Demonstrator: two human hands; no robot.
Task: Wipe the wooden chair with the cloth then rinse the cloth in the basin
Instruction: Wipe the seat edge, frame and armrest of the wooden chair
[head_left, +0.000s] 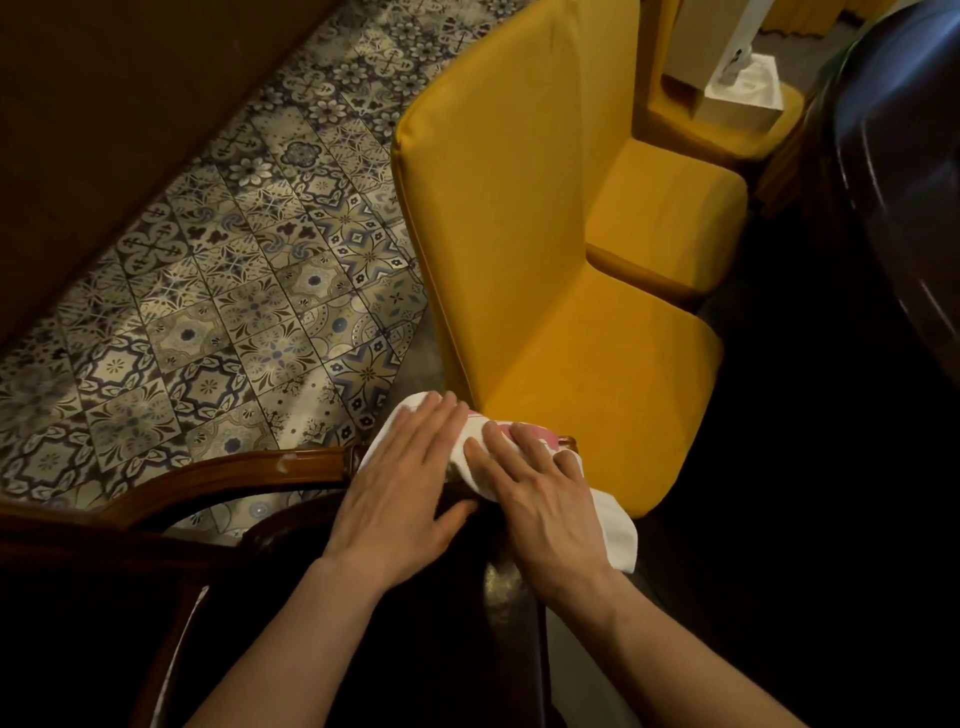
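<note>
The dark wooden chair (249, 475) stands directly below me, its curved glossy top rail running left to right. A white cloth with pink print (615, 535) is draped over the right end of that rail. My left hand (405, 488) lies flat on the cloth's left part, fingers spread. My right hand (540, 499) presses flat on the cloth beside it, and the cloth's tail hangs out past its outer edge. No basin is in view.
A yellow upholstered chair (519, 234) stands close in front of the wooden chair, and a second yellow chair (670, 208) is behind it. A dark round table edge (893, 156) curves along the right. Patterned tile floor (208, 312) lies to the left.
</note>
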